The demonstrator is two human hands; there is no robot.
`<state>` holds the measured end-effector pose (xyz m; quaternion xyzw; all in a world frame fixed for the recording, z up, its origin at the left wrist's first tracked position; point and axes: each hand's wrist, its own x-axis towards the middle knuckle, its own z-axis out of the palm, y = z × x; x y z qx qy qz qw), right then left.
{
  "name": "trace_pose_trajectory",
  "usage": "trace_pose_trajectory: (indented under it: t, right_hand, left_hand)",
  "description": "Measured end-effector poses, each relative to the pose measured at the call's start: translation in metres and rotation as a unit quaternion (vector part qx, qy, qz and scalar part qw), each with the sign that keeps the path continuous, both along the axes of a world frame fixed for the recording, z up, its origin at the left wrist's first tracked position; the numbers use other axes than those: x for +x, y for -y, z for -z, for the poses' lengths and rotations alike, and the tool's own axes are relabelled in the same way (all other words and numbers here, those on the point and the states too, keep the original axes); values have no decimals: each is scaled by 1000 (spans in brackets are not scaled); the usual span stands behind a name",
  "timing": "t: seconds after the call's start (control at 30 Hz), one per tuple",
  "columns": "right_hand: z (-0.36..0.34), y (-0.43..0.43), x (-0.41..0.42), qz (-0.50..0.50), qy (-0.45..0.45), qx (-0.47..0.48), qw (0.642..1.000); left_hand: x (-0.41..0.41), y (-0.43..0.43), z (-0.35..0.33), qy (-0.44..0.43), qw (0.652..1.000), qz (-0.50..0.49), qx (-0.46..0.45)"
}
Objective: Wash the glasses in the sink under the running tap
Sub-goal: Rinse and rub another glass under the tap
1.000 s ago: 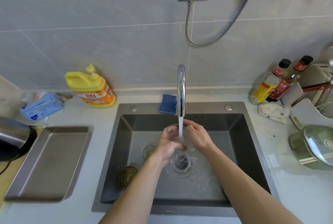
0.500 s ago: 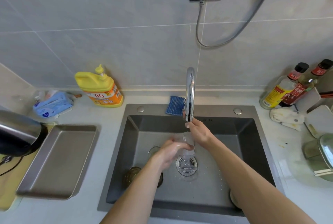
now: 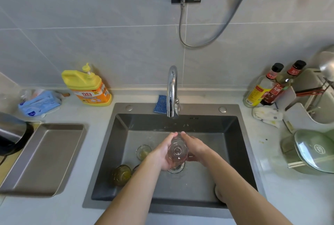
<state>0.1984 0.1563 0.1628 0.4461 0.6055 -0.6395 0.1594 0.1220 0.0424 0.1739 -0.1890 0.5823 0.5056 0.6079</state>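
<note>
Where the surface [image 3: 101,116] begins at the far left, a dark kettle [image 3: 12,134] is seen beside a metal tray [image 3: 45,159], with a blue packet [image 3: 38,102] and a yellow detergent bottle [image 3: 88,87] set behind them against the wall. Inside the dark sink [image 3: 108,152], an amber glass [image 3: 121,175] is stood near the front left, and a small glass [image 3: 143,151] is stood upright just behind it. A clear glass [image 3: 177,150] is held above the drain [image 3: 178,167], below and in front of the chrome tap [image 3: 172,91]. Its round base is turned up toward the camera and its mouth away, so that its long axis runs nearly along the line of sight. It is transparent and wet-looking, with the base seen as concentric rings. It is gripped by the left hand [image 3: 162,154], whose fingers are curled round its left side, and cupped by the right hand [image 3: 194,147] on its right side, the fingertips of both nearly met beyond it. At the right, two sauce bottles [image 3: 260,89], a crumpled cloth [image 3: 267,116] and a green lidded pot [image 3: 310,150] are placed.
</note>
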Motion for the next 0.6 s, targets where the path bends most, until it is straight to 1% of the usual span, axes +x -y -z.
trace_pose_trajectory:
  t: [0.13,0.3,0.4,0.5,0.6]
  right_hand:
    - [-5,0,16,28,21,-3,999]
    - [-13,11,35,92,-54,12,994]
    - [-15,27,41,136,-89,39,986]
    - [-19,50,47,190,-102,67,974]
    - [-16,75,52,244,-110,125,955]
  left_hand:
    - [9,-3,-1,-58,997,44,5]
    - [9,7,1,-118,986,91,75]
    - [3,15,5,-153,978,84,113]
    - [-3,25,9,-151,970,111,153]
    - [-4,37,-2,-145,961,170,166]
